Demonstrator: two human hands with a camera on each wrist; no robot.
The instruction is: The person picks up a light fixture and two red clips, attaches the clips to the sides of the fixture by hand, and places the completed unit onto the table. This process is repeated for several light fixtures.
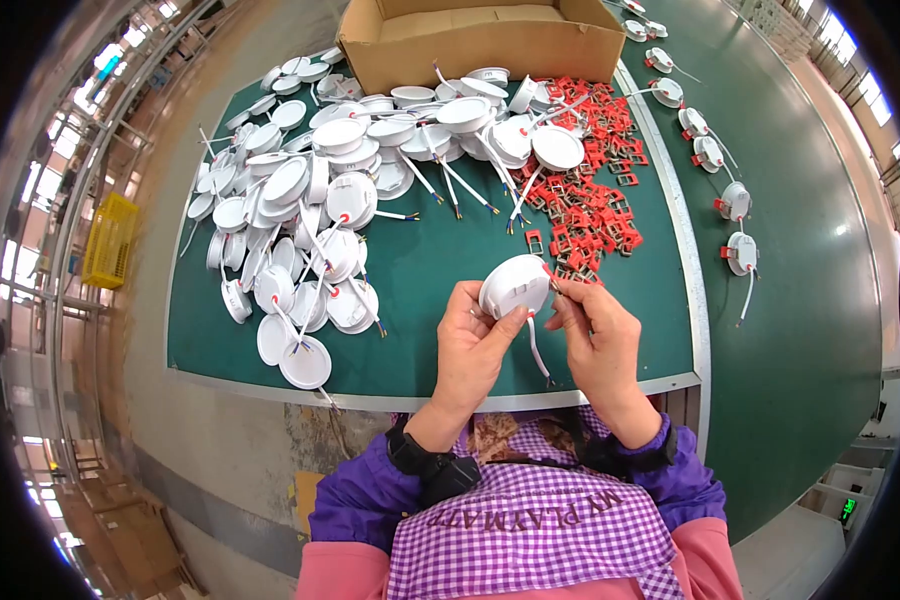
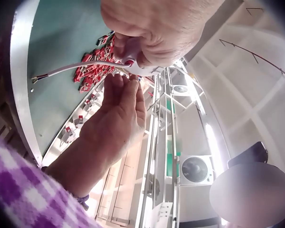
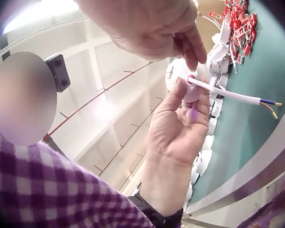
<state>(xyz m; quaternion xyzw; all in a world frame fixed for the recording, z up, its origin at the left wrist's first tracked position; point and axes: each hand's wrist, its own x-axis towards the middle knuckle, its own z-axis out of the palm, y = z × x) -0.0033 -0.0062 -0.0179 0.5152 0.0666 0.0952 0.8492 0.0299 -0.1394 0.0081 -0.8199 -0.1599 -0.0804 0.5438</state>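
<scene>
A round white downlight (image 1: 515, 284) is held above the table's front edge, in front of the person. My left hand (image 1: 470, 345) grips its rim, thumb on the face that carries the cable. From a red grommet in that face a white cable (image 3: 232, 96) hangs down, with bare coloured wires at its end. At the downlight's right edge, the right hand (image 1: 600, 335) pinches a small red spring clip (image 1: 548, 272), mostly hidden by the fingertips. The right wrist view shows the right fingers close over the downlight, beside the grommet.
Many white downlights (image 1: 340, 135) with cables are heaped at the left and back of the green table (image 1: 420, 260). A pile of red clips (image 1: 595, 225) lies right of them. Behind stands a cardboard box (image 1: 480, 50). Downlights with red clips (image 1: 740, 253) line the green surface at right.
</scene>
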